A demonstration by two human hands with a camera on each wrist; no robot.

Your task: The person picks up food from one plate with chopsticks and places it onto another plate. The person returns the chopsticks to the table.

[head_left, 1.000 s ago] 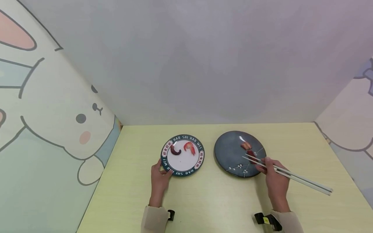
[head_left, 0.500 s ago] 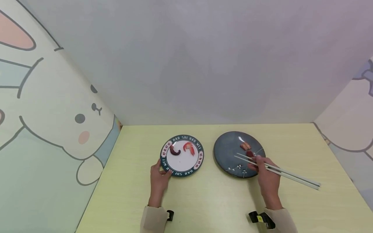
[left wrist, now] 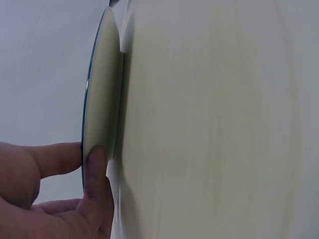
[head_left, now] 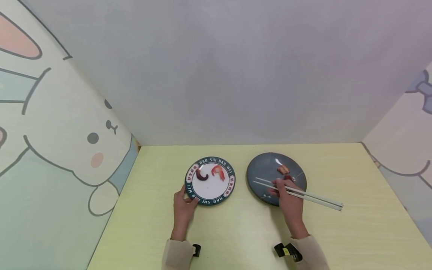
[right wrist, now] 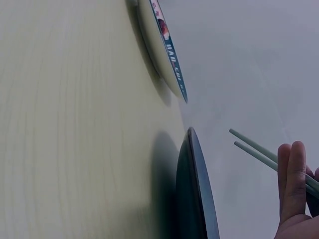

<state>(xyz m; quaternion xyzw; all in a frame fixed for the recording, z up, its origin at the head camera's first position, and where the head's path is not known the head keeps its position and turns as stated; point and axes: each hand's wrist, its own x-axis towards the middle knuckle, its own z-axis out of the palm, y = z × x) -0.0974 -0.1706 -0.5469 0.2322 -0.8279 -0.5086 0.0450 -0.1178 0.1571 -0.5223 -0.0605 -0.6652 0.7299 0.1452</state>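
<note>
The left grip [head_left: 183, 206] pinches the near left rim of the green-edged plate [head_left: 207, 189], with fingers on both the rim and the underside in the left wrist view. The plate lies just ahead and to the right of this grip. On it, ahead of the left grip, is a curled dark brown piece of food [head_left: 201, 177], and farther right of the grip is a shrimp [head_left: 218, 171]; the two are apart.

The right grip [head_left: 289, 202] holds a pair of pale chopsticks [head_left: 324, 200], their thick ends running out to its right and their tips to its left, with a narrow gap between the tips. The right wrist view shows the tips raised clear of the dark plate [head_left: 261, 168], which is under and beyond this grip. Just beyond the grip, on that plate, is a dark red piece of food [head_left: 288, 177], partly hidden by the hand; a little farther from the grip is a tan piece of food [head_left: 283, 170].

Both plates are on a pale yellow tabletop [head_left: 236, 232], the dark one to the right of the left grip and well apart from it. Behind each grip is a beige sleeve [head_left: 177, 253] with a black device [head_left: 196, 250] at the wrist. Far ahead of both grips is a grey wall [head_left: 236, 82]; to the left of the left grip is a wall with a cartoon rabbit [head_left: 67, 150].
</note>
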